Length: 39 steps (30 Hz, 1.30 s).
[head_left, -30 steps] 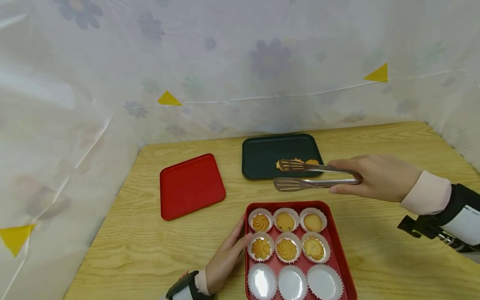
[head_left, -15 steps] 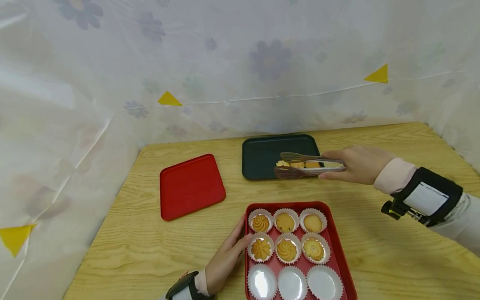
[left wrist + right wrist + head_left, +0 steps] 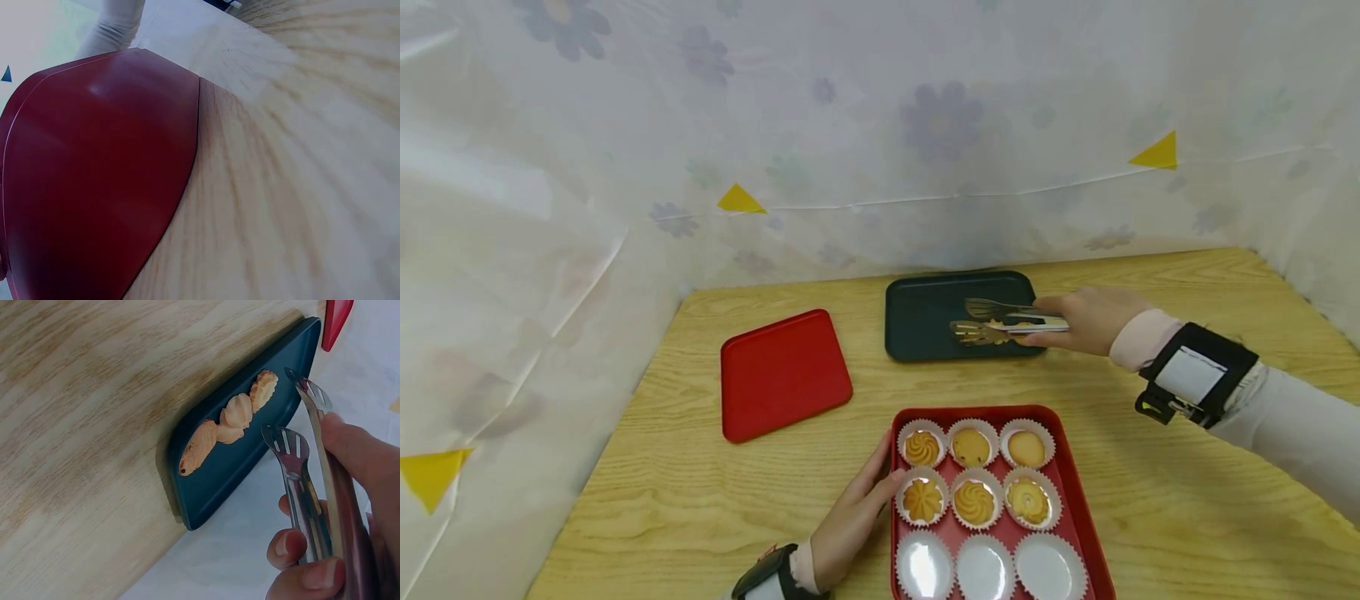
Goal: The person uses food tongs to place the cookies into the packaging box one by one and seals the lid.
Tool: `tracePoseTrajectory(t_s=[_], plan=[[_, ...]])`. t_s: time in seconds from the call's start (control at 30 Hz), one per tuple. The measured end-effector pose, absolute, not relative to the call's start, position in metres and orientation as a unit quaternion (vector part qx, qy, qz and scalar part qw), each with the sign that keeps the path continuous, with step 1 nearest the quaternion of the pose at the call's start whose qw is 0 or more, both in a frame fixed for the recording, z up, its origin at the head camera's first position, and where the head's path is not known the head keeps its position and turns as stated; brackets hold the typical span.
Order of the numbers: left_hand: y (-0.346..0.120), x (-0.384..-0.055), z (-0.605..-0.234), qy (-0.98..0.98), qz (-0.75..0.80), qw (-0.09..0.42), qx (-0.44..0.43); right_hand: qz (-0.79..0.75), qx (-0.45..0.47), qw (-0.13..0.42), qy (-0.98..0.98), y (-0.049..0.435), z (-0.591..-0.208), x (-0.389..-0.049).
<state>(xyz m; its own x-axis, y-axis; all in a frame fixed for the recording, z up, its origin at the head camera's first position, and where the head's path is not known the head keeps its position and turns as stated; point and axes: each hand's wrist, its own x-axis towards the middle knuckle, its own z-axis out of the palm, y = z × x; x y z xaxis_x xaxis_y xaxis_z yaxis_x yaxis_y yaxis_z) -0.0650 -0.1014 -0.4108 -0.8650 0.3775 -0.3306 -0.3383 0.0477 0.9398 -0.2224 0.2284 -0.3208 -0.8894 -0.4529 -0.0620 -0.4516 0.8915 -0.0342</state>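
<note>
The right hand [image 3: 1093, 319] grips one pair of tongs [image 3: 1037, 328], tips apart, over one green tray [image 3: 921, 315] bearing at least three cookies [image 3: 237, 412]. The left hand [image 3: 848, 527] pinches the left wall of one red box [image 3: 973, 412]: nine cups [image 3: 1051, 567], six with one cookie [image 3: 975, 501] each. One red tray [image 3: 786, 375] lies left.
</note>
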Motion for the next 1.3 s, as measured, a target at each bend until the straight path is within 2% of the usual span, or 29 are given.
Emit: tracePoseTrajectory(t_s=[0.83,1.3], plan=[[-0.0989,-0.0665,-0.4103,0.675,0.690,0.260,0.003,0.032,-0.245,0.026,0.969,0.2193,-0.3245,-0.2228],[-0.0985,-0.0665,-0.4098,0.679,0.686,0.261,0.007,-0.020,-0.246,0.045,0.968,0.2257,-0.3291,-0.2231]])
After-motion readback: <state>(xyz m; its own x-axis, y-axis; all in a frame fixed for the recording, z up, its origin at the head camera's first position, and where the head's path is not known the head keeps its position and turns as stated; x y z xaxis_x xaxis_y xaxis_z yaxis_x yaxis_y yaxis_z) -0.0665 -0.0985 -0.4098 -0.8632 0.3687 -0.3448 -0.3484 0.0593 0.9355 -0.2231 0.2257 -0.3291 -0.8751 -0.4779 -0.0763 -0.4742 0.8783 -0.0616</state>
